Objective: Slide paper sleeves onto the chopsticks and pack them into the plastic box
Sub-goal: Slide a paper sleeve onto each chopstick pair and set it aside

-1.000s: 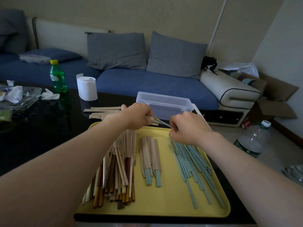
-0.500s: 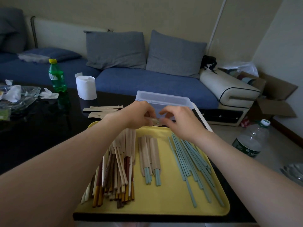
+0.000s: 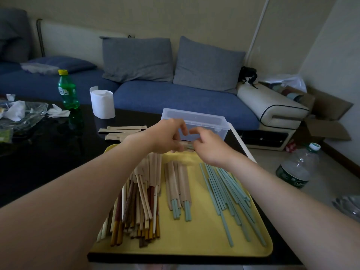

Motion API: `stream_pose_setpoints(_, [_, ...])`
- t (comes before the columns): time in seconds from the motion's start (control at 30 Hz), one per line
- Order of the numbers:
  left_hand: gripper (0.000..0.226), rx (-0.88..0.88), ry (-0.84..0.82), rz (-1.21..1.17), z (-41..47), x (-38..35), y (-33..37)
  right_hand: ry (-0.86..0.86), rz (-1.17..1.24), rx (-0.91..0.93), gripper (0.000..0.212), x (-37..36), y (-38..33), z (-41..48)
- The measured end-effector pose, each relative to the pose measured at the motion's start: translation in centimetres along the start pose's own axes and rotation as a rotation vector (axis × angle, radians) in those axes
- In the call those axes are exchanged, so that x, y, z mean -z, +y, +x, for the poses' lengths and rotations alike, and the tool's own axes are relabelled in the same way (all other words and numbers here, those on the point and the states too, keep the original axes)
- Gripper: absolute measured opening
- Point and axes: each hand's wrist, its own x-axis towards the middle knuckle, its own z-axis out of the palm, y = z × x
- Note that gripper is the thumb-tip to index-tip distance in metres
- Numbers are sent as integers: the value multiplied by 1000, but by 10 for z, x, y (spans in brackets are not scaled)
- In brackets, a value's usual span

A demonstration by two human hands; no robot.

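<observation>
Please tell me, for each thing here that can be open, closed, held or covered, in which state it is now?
plastic box, open on top, no lid on.
left hand, grips a sleeved pair.
right hand, at that pair's end; grip blurred.
green bottle, upright, capped.
water bottle, upright, capped.
paper roll, upright, end loose.
cardboard box, flaps open.
teal chopsticks, bare, loose on tray.
</observation>
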Motion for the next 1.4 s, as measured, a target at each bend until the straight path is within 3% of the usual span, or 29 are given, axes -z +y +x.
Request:
stream_pose_setpoints(0.1, [51,-8,-57,41,1,-3,0,-45,-61,96,16,0,-4,-5])
stream_pose_setpoints(0.2, [59,-5,-60,65,1,-3,1,-72,-123,105,16,2,-8,-8])
stream_pose_setpoints(0.33, [60,55,58,256,2,-3,-6,-127,-228,-89,12,-1,-9,-1])
stream_pose_setpoints(0.5, [42,265,325,252,-1,11,-26,-544,-70,-411,22,0,-24,-7])
stream_pose_setpoints(0.63, [29,435,262,284,-9,18,-42,-688,-154,-485,26,-11,-33,-8])
stream_pose_setpoints(0.77, [32,493,163,339,-12,17,-55,-534,-292,-442,23,-18,-41,0])
stream_pose_setpoints(0.97, [43,466,34,471,2,15,-64,-187,-449,-215,11,-28,-45,13])
stream_pose_setpoints(1.23, [31,468,-9,579,17,12,-78,-77,-526,-111,23,-43,-41,33])
stream_pose_setpoints(1.4, [36,501,130,531,18,14,-88,-62,-529,-97,16,-44,-38,35])
